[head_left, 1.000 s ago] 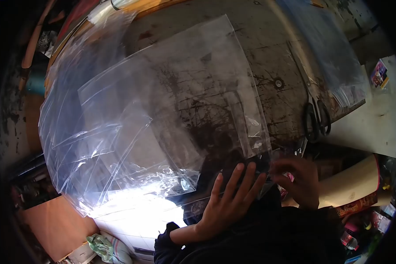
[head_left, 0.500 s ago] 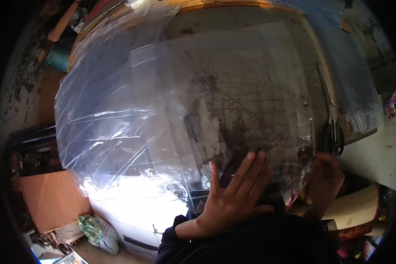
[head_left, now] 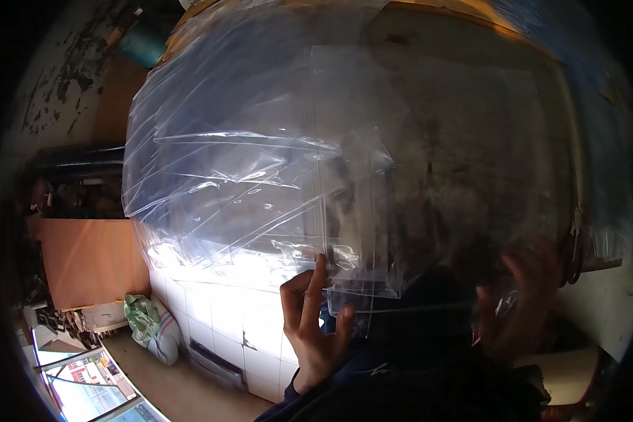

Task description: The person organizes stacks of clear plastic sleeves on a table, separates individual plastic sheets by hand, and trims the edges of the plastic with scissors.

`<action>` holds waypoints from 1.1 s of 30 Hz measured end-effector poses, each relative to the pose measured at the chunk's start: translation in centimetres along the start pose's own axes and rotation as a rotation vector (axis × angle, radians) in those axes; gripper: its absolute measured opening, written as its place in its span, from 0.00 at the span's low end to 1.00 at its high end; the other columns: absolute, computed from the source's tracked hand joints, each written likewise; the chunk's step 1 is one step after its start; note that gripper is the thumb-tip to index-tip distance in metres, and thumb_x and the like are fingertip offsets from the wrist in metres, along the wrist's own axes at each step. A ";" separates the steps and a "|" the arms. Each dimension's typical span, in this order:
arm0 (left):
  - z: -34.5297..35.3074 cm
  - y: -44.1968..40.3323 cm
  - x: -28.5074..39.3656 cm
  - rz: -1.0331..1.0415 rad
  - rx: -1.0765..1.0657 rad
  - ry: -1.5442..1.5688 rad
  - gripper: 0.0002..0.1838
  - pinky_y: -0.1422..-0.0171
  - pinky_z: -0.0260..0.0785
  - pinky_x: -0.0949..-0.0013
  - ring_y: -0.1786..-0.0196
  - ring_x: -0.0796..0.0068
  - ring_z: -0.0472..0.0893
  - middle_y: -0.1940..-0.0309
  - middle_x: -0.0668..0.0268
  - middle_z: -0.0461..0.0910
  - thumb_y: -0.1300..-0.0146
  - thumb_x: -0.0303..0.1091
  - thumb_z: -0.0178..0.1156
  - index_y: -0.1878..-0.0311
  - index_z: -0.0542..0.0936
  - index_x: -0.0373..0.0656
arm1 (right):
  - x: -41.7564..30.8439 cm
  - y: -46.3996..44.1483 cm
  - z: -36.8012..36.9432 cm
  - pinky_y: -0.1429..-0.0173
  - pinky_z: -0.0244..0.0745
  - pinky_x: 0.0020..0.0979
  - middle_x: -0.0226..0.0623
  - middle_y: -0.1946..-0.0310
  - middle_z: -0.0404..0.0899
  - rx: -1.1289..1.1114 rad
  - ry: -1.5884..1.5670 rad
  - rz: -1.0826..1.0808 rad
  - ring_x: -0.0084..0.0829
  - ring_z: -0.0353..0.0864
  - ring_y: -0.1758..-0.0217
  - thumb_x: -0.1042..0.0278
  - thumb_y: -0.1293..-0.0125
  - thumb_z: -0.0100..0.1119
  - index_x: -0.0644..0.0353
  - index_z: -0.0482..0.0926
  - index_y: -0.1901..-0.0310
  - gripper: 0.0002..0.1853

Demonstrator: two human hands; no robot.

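Note:
Clear plastic sheets (head_left: 239, 162) lie in overlapping layers over the work table, wrinkled and shiny on the left. My left hand (head_left: 313, 327) is at their near edge, index finger stretched out, thumb apart and the other fingers bent. Its fingertips touch or nearly touch the plastic. Farther right, my right hand (head_left: 520, 292) is smeared by motion at the near right side, its fingers bent. A thin pale line, perhaps a sheet's edge, runs between the two hands. Whether the right fingers grip plastic is unclear.
Scissors handles (head_left: 575, 257) show beyond my right hand. Bluish plastic (head_left: 605, 141) hangs along the right side. At left stand an orange-brown board (head_left: 91, 260) and a stuffed sack (head_left: 163, 337) on the floor. White tiles (head_left: 260, 355) face the near side.
The view has shifted, so the table appears farther right. My left hand has come off its flat position on the plastic to the sheet's edge, fingers bending. My right hand is now blurred.

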State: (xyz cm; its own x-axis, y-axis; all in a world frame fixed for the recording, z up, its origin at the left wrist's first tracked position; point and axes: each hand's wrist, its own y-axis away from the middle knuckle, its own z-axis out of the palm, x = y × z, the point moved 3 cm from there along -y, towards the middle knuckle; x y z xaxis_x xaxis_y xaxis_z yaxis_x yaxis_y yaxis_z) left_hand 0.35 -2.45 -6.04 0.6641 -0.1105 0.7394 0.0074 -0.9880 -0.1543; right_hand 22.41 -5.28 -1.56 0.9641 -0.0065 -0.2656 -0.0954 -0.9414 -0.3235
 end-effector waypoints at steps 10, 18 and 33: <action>2.3 -2.0 3.5 0.011 -0.427 0.572 0.27 0.59 0.73 0.72 0.59 0.70 0.78 0.60 0.60 0.71 0.49 0.22 0.62 0.42 0.72 0.35 | -2.1 -1.2 4.0 0.50 0.72 0.32 0.42 0.52 0.72 -0.345 -0.998 0.061 0.37 0.74 0.49 0.58 0.56 0.74 0.60 0.73 0.56 0.27; 2.9 -1.6 3.1 0.027 -0.407 0.659 0.35 0.59 0.77 0.71 0.57 0.70 0.78 0.58 0.59 0.71 0.56 0.26 0.69 0.40 0.69 0.37 | -1.0 -0.9 4.8 0.51 0.73 0.32 0.42 0.53 0.73 -0.385 -1.198 0.114 0.35 0.77 0.51 0.67 0.53 0.70 0.61 0.76 0.64 0.16; 3.2 -1.6 4.4 0.120 -0.442 0.410 0.45 0.56 0.73 0.68 0.56 0.68 0.75 0.57 0.60 0.67 0.65 0.31 0.75 0.37 0.67 0.39 | -0.1 -0.9 4.8 0.53 0.76 0.27 0.45 0.50 0.71 -0.476 -1.339 0.194 0.30 0.77 0.52 0.75 0.37 0.52 0.69 0.74 0.60 0.07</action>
State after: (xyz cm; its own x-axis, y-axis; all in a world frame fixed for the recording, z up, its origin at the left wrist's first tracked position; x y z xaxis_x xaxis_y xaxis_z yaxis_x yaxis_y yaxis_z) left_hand 5.68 -1.00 -4.63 0.2989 -0.1691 0.9392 -0.4181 -0.9079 -0.0304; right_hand 21.22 -2.83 -5.61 -0.0355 -0.0809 -0.9961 0.1532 -0.9854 0.0745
